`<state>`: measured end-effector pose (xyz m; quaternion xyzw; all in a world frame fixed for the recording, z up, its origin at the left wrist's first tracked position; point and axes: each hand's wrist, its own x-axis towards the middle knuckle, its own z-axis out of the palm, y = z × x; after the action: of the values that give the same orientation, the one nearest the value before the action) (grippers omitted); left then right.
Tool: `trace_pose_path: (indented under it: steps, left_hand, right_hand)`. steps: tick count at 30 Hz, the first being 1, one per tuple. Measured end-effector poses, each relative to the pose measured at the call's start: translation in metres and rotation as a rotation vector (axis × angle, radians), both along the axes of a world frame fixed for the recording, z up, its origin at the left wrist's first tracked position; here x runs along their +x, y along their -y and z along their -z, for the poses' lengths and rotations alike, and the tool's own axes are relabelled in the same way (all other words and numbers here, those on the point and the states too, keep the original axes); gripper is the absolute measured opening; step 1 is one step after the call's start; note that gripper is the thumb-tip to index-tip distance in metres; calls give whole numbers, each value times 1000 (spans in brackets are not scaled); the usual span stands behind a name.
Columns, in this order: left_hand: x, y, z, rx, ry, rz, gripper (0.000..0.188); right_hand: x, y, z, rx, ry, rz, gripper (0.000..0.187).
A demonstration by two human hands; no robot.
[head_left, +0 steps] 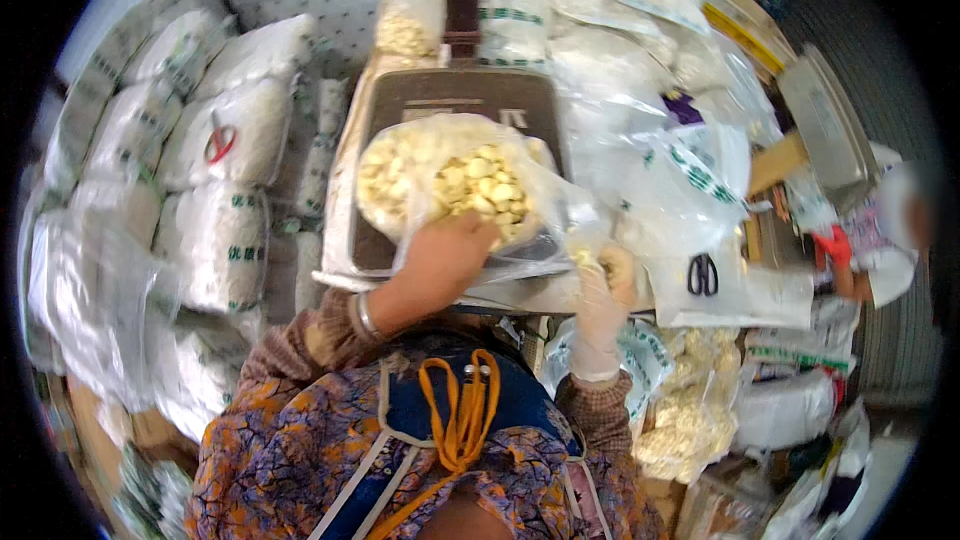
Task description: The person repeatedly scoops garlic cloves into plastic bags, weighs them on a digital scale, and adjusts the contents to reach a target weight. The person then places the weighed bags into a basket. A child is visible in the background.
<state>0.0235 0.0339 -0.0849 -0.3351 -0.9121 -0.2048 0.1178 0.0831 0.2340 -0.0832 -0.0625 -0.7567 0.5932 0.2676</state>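
A clear plastic bag (395, 175) filled with pale yellow, rounded pieces (488, 185) lies on the dark platform of a weighing scale (400, 95). Its mouth gapes toward me and to the right. My left hand (445, 258), bare with a metal bangle at the wrist, reaches in at the near edge of the bag. The fingers are curled against the pieces, and their tips are hidden. In a pale thin glove, my right hand (607, 285) is closed at the right of the scale, gripping the stretched edge of the bag. A small yellowish bit shows at its fingertips.
Filled white bags (228, 130) are stacked at the left, with red-handled scissors (220, 144) on one. More plastic bags (620, 60) cover the right side. Black-handled scissors (702, 276) lie nearer. A blue-white bag-lined container (650, 365) stands below my right hand. Another person (880, 240) is at the far right.
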Motion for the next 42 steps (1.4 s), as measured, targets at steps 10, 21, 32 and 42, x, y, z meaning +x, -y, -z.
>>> trace_pose_path:
  steps: [10, 21, 32, 42]
  left_hand:
    - [20, -62, -96, 421, 293, 527, 41]
    - [-2, 111, -113, -111, 296, 317, 93]
    - [-44, 63, -59, 38, 76, 484, 55]
    - [-89, 55, -114, 1360, 1054, 700, 20]
  right_hand:
    - [-2, 4, 20, -569, 80, -224, 23]
    - [-19, -18, -39, 37, -134, -443, 111]
    - [-87, 35, -81, -160, -38, -285, 29]
    - [-84, 75, -149, 11, -213, -330, 18]
